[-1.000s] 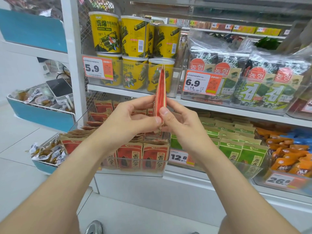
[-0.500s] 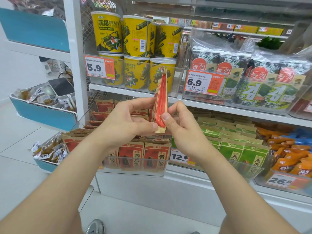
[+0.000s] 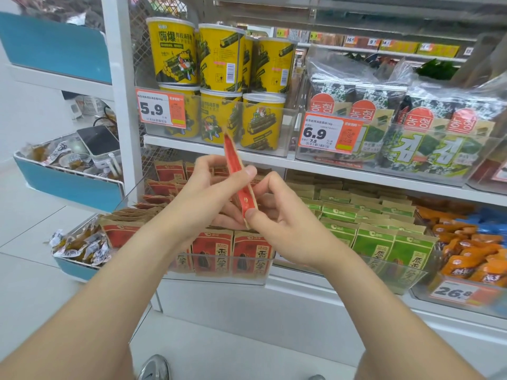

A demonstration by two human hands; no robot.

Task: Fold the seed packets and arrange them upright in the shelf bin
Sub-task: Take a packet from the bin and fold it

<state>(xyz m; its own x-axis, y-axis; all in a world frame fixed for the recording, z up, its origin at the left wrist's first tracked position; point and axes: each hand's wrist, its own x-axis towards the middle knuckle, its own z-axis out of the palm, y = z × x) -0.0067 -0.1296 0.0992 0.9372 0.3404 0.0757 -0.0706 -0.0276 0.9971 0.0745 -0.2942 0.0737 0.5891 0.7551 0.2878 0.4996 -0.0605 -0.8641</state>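
Here, I face a white metal shelf; its clear plastic bin of upright red-and-tan seed packets sits just below my hands. My left hand and right hand both pinch one slim red-and-tan paper packet, edge-on, long axis upright but now leaning left, lower than a moment ago.
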